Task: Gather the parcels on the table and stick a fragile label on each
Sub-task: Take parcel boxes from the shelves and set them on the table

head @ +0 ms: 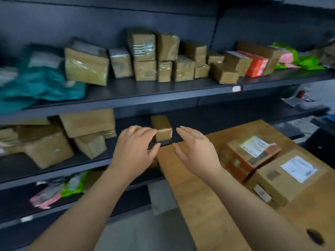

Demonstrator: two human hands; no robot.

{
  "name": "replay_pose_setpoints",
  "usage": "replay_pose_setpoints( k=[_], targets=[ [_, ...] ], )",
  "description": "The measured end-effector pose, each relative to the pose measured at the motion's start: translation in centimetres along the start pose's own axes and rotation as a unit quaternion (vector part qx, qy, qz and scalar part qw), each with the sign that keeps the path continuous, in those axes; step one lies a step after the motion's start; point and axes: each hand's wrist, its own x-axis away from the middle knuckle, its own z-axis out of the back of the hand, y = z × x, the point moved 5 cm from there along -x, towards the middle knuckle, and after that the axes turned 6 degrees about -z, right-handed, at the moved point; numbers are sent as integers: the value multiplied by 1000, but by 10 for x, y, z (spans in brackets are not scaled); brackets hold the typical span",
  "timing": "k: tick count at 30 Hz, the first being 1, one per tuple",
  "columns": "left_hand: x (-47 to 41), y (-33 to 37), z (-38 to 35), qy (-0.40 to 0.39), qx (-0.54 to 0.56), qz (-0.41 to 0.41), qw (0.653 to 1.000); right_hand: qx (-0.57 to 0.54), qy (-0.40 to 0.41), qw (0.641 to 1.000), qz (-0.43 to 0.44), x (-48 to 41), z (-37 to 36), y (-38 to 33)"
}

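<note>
On the far left, on the upper shelf (145, 91), soft teal bags (41, 84) lie in a heap, and to their right a row of brown cartons (145, 69) stands along the same shelf. One shelf lower, also on the left, bigger cardboard boxes (47, 147) lean against each other. Under them, pink and green mail bags (59, 189) lie on the lowest shelf. My left hand (134, 151) is stretched forward with relaxed, nearly straight fingers and it grasps nothing. Its fingertips (154, 131) reach the left front edge of a small brown parcel (163, 131), but I cannot tell if they really touch it. This small parcel stands upright on the middle shelf, between my two hands and a little behind them. My right hand (197, 153) is just beside the parcel on its right, released too, with the palm turned to the left and the fingers straight, apart from the carton. Further right is the wooden table (195, 196). On it lie two parcels close together: a reddish-brown parcel (241, 165) with a colourful label on top, and in front of it, to the right, a pale cardboard parcel (272, 183) with a white label. Near the right bottom corner the table top has a dark hole (314, 236).
</note>
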Motion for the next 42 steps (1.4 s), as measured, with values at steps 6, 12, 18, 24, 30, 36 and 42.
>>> replay_pose_setpoints(
  k=[6,12,18,24,30,36,42],
  targets=[
    [94,-115,90,52,-96,139,984,-82,-24,986,146,-26,-51,-163],
    [218,-214,203,71,-174,248,950,-151,-70,950,263,-11,-92,-352],
    [347,-284,312,94,-259,351,895,-255,-87,893,362,30,-121,-539],
    [460,-333,394,109,-312,455,827,-310,-141,822,456,79,-145,-698],
    [554,-377,460,126,-359,533,755,-354,-176,757,521,120,-171,-838],
    [628,-433,525,144,-414,595,674,-372,-200,689,589,147,-194,-976],
    [695,-483,582,165,-433,645,608,-378,-217,631,641,177,-213,-1101]
  ],
)
